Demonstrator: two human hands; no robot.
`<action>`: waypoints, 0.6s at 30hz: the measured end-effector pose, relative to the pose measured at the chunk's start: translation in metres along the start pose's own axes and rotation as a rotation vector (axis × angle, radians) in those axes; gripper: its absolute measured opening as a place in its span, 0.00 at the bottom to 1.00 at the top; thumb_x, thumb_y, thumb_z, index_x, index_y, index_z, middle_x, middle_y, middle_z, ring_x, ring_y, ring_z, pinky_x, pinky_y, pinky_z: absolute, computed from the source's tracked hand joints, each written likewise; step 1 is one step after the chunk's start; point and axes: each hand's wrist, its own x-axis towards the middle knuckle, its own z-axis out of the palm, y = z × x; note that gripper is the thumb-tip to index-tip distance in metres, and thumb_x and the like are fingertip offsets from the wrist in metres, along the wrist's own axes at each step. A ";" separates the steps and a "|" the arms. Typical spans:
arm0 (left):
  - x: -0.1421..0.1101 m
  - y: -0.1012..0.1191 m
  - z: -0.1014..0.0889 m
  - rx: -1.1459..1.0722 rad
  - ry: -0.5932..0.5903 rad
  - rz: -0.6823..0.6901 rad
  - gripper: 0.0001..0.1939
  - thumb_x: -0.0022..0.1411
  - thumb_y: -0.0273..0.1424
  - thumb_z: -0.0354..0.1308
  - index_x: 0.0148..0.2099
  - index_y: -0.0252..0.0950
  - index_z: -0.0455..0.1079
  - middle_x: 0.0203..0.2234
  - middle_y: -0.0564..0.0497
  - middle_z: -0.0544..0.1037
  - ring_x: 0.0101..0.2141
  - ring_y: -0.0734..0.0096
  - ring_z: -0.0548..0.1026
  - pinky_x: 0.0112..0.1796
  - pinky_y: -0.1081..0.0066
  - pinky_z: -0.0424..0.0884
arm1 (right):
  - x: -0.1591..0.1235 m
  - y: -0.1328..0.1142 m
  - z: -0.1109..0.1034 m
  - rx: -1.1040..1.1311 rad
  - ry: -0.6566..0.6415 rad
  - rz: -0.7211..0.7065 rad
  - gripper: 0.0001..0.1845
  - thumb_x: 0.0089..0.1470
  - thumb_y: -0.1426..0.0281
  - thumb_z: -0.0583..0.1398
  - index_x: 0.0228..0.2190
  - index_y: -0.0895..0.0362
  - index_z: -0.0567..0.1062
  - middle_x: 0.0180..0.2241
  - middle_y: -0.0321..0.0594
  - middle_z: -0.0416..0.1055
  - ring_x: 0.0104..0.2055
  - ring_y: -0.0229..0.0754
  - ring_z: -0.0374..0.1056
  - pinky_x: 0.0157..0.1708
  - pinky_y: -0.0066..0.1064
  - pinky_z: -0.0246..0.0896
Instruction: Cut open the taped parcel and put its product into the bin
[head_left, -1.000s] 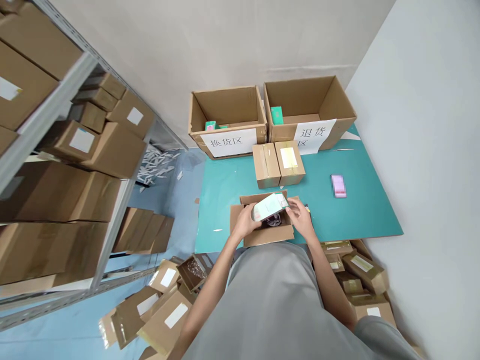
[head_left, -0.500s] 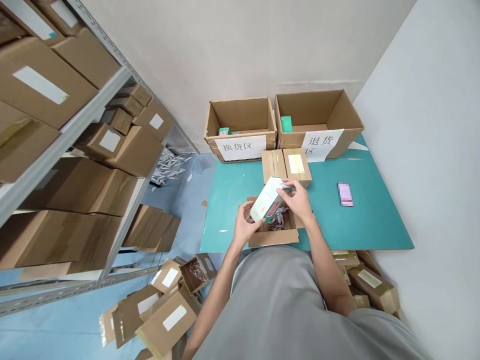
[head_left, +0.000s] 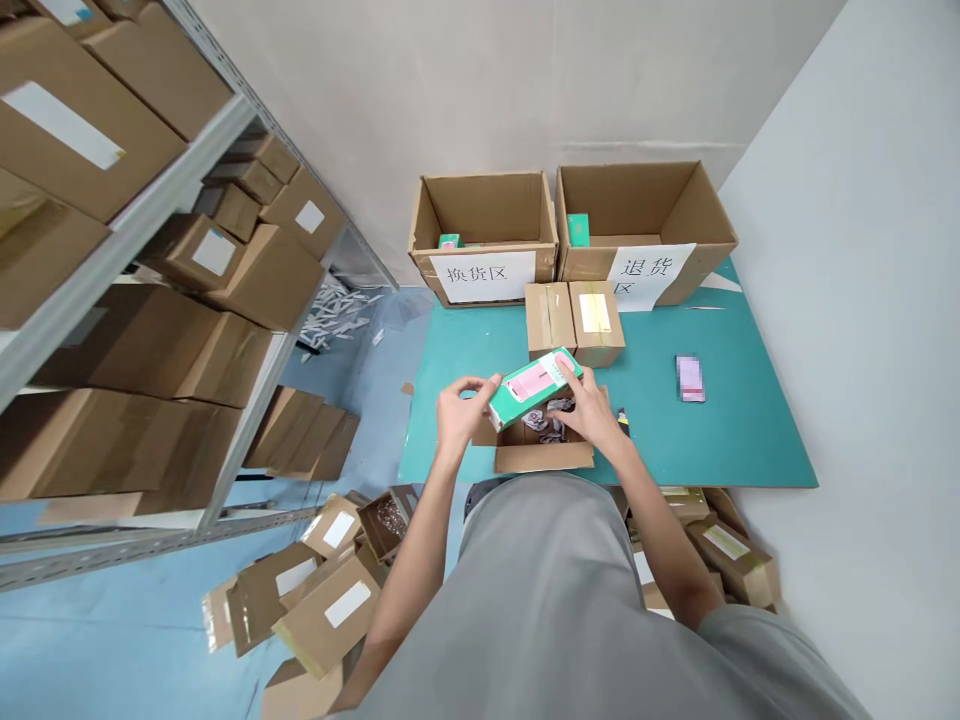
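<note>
A green product box (head_left: 529, 386) with a pink picture on its upper face is held tilted between my two hands. My left hand (head_left: 460, 412) grips its lower left end, thumb on the corner. At the upper right end my right hand (head_left: 587, 404) has its fingers on the box. Right beneath is an open cardboard carton (head_left: 544, 458) with crumpled printed paper (head_left: 553, 424) inside. Two closed brown boxes (head_left: 574, 322) stand side by side just behind it.
Two large open cartons with paper signs, a left one (head_left: 484, 205) and a right one (head_left: 637, 200), stand at the back of the green table (head_left: 735, 420). A phone (head_left: 690, 379) lies at right. Shelves of boxes (head_left: 255, 270) rise at left; more boxes (head_left: 322, 600) litter the floor.
The product box has been turned over, from its pale side to the green side with the pink picture. Both hands have shifted their hold on it. The view has moved slightly.
</note>
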 end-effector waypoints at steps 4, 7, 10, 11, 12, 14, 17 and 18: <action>-0.001 0.011 0.000 -0.072 -0.105 -0.022 0.34 0.54 0.64 0.75 0.37 0.35 0.82 0.33 0.47 0.82 0.30 0.66 0.77 0.27 0.69 0.79 | -0.005 0.002 0.016 -0.068 0.165 0.119 0.46 0.58 0.66 0.71 0.75 0.49 0.68 0.68 0.56 0.66 0.57 0.65 0.78 0.54 0.53 0.78; -0.004 0.019 -0.001 -0.157 -0.234 0.019 0.34 0.55 0.62 0.76 0.46 0.36 0.83 0.42 0.45 0.85 0.35 0.65 0.81 0.34 0.67 0.82 | -0.009 0.005 0.021 0.132 0.144 0.131 0.45 0.55 0.63 0.72 0.72 0.51 0.70 0.60 0.52 0.76 0.54 0.61 0.79 0.52 0.48 0.79; 0.000 0.024 0.002 -0.128 -0.303 0.096 0.33 0.55 0.55 0.79 0.53 0.38 0.82 0.46 0.46 0.84 0.37 0.65 0.81 0.36 0.68 0.79 | -0.016 0.004 0.030 0.466 -0.023 0.157 0.42 0.55 0.54 0.74 0.67 0.51 0.73 0.47 0.44 0.81 0.42 0.53 0.80 0.43 0.43 0.79; 0.003 0.025 0.004 -0.100 -0.288 0.125 0.33 0.55 0.54 0.80 0.54 0.38 0.81 0.43 0.47 0.83 0.37 0.66 0.80 0.36 0.69 0.78 | -0.018 0.003 0.035 0.590 -0.084 0.171 0.42 0.54 0.51 0.74 0.65 0.51 0.73 0.44 0.42 0.81 0.39 0.50 0.79 0.39 0.41 0.79; 0.007 0.024 0.006 -0.076 -0.264 0.158 0.33 0.54 0.54 0.81 0.54 0.39 0.80 0.42 0.48 0.82 0.37 0.65 0.80 0.37 0.69 0.77 | -0.021 0.001 0.040 0.709 -0.153 0.187 0.43 0.53 0.50 0.75 0.64 0.51 0.73 0.40 0.40 0.81 0.35 0.48 0.77 0.35 0.38 0.77; 0.016 0.021 0.013 -0.075 -0.234 0.222 0.34 0.55 0.54 0.81 0.55 0.40 0.79 0.43 0.47 0.82 0.43 0.62 0.81 0.42 0.68 0.78 | -0.026 -0.002 0.050 0.924 -0.316 0.241 0.44 0.51 0.49 0.77 0.62 0.50 0.72 0.35 0.35 0.79 0.29 0.44 0.73 0.27 0.33 0.72; 0.029 0.009 0.023 -0.193 -0.304 0.229 0.35 0.60 0.58 0.76 0.59 0.42 0.76 0.54 0.43 0.82 0.54 0.57 0.82 0.50 0.64 0.80 | -0.031 -0.007 0.060 1.202 -0.599 0.358 0.38 0.50 0.48 0.76 0.56 0.50 0.72 0.28 0.30 0.75 0.22 0.40 0.68 0.18 0.28 0.63; 0.033 0.004 0.025 -0.240 -0.349 0.194 0.37 0.60 0.60 0.75 0.61 0.43 0.75 0.56 0.43 0.82 0.55 0.55 0.82 0.51 0.63 0.81 | -0.031 -0.008 0.063 1.283 -0.683 0.386 0.35 0.51 0.46 0.74 0.53 0.50 0.73 0.27 0.31 0.75 0.22 0.39 0.67 0.17 0.27 0.60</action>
